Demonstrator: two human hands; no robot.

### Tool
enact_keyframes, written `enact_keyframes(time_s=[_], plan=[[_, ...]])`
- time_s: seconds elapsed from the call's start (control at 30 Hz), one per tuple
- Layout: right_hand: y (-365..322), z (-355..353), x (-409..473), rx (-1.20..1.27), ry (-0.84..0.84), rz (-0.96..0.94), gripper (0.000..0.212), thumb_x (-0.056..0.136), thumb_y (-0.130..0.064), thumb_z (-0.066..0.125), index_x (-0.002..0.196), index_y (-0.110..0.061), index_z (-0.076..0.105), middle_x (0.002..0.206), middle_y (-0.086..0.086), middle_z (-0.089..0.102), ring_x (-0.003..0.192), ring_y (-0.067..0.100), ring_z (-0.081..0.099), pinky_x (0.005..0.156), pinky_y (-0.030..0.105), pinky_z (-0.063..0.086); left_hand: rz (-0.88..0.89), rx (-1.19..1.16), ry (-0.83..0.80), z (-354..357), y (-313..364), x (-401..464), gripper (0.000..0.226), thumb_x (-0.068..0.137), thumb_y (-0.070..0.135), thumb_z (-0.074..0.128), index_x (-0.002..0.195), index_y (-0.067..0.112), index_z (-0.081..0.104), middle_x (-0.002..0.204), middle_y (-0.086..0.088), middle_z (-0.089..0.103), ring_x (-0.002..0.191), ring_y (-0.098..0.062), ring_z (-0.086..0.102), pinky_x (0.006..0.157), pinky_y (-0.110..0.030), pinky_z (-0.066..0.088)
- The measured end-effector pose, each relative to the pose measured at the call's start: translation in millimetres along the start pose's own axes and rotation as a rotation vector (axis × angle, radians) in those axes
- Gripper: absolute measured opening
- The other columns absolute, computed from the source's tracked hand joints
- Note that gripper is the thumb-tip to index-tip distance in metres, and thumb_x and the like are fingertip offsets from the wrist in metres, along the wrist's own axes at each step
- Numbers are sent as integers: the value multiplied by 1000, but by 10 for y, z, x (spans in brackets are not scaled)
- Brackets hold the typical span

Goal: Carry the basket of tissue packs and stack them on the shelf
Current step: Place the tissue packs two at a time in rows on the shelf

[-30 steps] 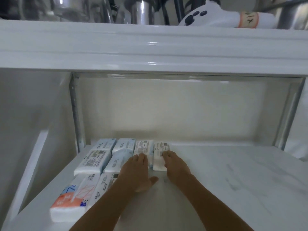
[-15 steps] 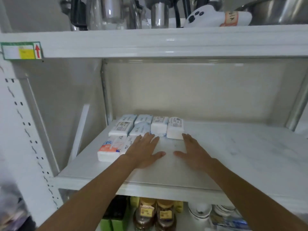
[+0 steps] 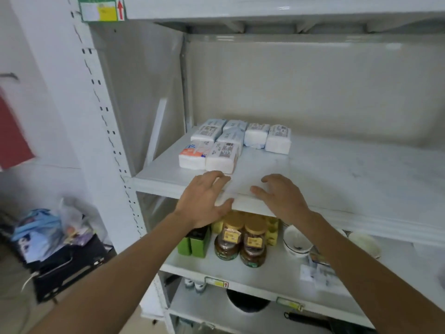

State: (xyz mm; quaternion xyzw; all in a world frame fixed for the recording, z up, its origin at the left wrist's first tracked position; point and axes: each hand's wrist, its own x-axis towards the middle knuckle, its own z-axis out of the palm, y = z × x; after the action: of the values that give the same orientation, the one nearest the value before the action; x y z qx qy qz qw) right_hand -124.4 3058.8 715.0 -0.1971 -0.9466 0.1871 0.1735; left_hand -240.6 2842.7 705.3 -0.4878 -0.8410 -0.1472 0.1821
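1 view only, head-worn, wide-angle. Looks forward and slightly down at a white shelf [image 3: 337,169] from close in front, near its left upright [image 3: 96,97]. Shelf edge sits mid-frame; lower tiers visible beneath, floor at left. Both forearms enter from the bottom edge. Straight lines bow toward the frame margins.

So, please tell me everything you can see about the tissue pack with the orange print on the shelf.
The orange-printed tissue pack is a soft, rectangular block in clear plastic wrap, white at the sides, with an orange and blue print on top. It lies flat at the front left corner of the group of packs, on the white shelf. Its right side presses against a white pack with a grey label, and another pack sits right behind it. Neither hand touches it; the left hand is nearest, at the shelf's front edge.
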Motion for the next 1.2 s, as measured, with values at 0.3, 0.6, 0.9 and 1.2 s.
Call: enact_keyframes(time_s=[0.3, 0.6, 0.9, 1.2], plan=[[-197, 1048, -1024, -1, 411, -366, 24, 95, -23, 70, 114, -10, 64, 118, 10, 62, 110, 31, 55, 94, 44, 45, 3, -180, -47, 527, -445, -1202, 35, 85, 41, 60, 100, 12, 72, 97, -6, 64, 86, -25, 63, 65, -34, 55], [-307, 2647, -1776, 66, -162, 77, 52, 97, -40, 63, 140, -14, 48, 135, 8, 51, 124, 26, 51, 100, 44, 48, -154, -254, -530, 1263, -1064, -2153, 54, 90, 52, 54, 131, 18, 63, 128, -2, 58, 115, -27, 61, 93, -38, 53], [-25, 3883, -2599, 137, -711, 495, 77, 95, -48, 60, 157, -20, 24, 156, 10, 33, 144, 31, 37, 116, 47, 39, -406, -295, -800, 2278, -1201, -3441, 57, 93, 56, 54, 141, 24, 52, 138, 3, 53, 125, -21, 54, 101, -38, 47], [414, 5327, -3293, 75, -1052, 534, 62, 98, -46, 59, 149, -15, 41, 152, 11, 37, 138, 28, 44, 112, 39, 40, -498, -248, -1095, 3490, -1518, -4340, 78, 91, 61, 57, 155, 21, 35, 155, -3, 41, 139, -27, 43, 112, -44, 39]])
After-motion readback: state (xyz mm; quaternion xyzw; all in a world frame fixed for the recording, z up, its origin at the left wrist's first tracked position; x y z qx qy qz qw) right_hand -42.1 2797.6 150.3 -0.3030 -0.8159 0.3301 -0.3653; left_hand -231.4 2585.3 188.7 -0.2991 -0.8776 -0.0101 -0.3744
